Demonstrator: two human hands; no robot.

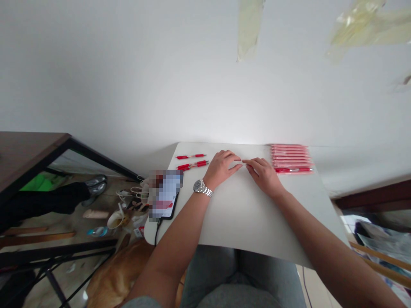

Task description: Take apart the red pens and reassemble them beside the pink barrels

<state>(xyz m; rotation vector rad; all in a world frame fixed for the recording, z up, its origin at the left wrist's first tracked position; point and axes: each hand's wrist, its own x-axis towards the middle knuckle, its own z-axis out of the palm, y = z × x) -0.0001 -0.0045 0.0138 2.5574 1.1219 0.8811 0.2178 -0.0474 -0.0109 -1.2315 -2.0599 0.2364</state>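
Observation:
My left hand [223, 166], with a metal watch [202, 187] on its wrist, is over the middle of the white table [237, 218]. Facing it, my right hand [261, 173] has its fingertips almost touching the left ones. Thumbs and forefingers are curled toward each other in a pinch; a faint, pale or clear bit seems to lie between them, too small to name. Left of my hands lie a red pen [191, 156] and more red pens [192, 165] below it. To the right, several red pens in clear sleeves [290, 156] lie stacked in a row.
A phone [167, 196], partly blurred out, lies at the table's left edge with a cable [156, 233]. The wall [205, 85] rises behind the table. A brown dog [120, 273] lies on the floor at left, near a cup [115, 219]. Another person's leg [61, 196] shows beyond.

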